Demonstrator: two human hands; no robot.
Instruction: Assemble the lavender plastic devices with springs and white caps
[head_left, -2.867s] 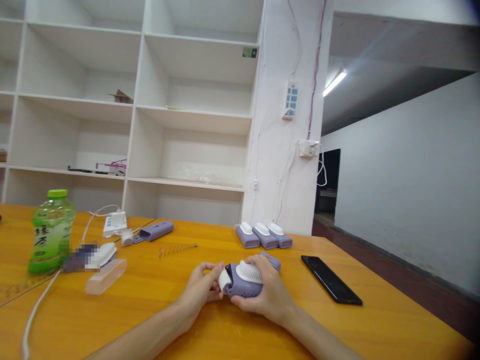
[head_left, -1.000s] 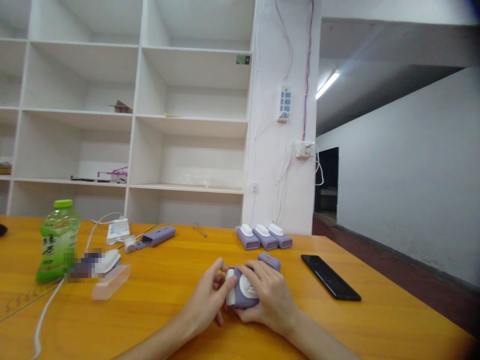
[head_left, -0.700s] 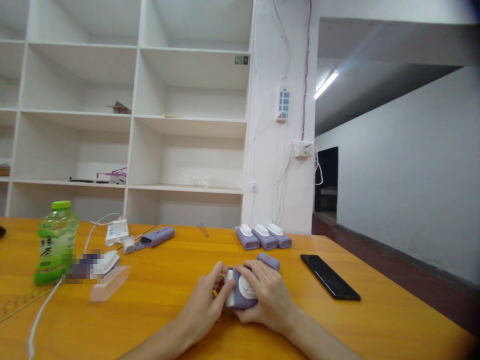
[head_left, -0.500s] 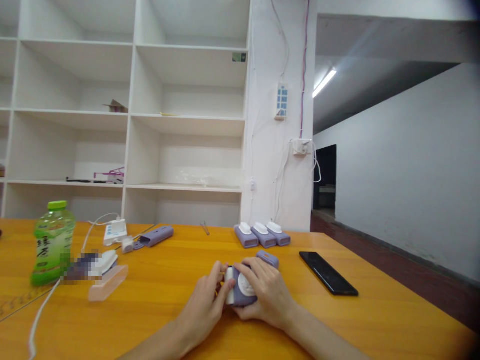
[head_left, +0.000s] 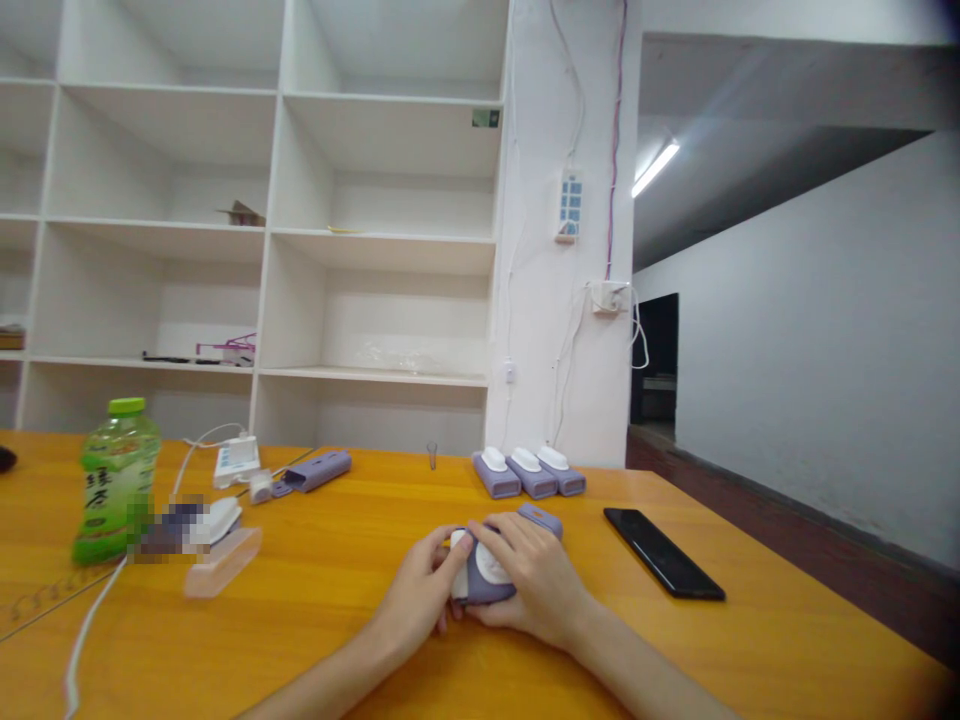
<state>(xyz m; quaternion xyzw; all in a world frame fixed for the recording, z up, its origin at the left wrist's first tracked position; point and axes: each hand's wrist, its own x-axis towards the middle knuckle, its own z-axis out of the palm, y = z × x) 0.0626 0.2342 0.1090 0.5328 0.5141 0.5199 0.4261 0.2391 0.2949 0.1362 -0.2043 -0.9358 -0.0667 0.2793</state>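
Right now, both of your hands meet on a small purple device (head_left: 486,578) with a white oval pad on top, low in the middle of the orange table (head_left: 337,560). Your right hand (head_left: 536,585) is cupped over the device from the right, fingers curled across its top and far side, holding it against the tabletop. Your left hand (head_left: 420,600) comes in from the left, its fingers drawn together and pressed to the white end of the device, thumb against the front edge. Both hands are closed around the device.

Just behind your right hand, another purple piece (head_left: 541,519) lies on the table, touching or nearly touching your knuckles; you cannot tell which. Farther back, three matching purple devices (head_left: 528,472) with white pads sit side by side in a row. To your right, a black phone (head_left: 664,567) lies flat, well apart from your hands.

To your left, a green drink bottle (head_left: 114,482) stands upright. Near it lie a clear plastic case (head_left: 223,561), a white charger block (head_left: 235,462) with a white cable (head_left: 86,630) trailing toward you, and a long purple housing (head_left: 321,469). White shelving (head_left: 274,225) fills the wall behind the table.
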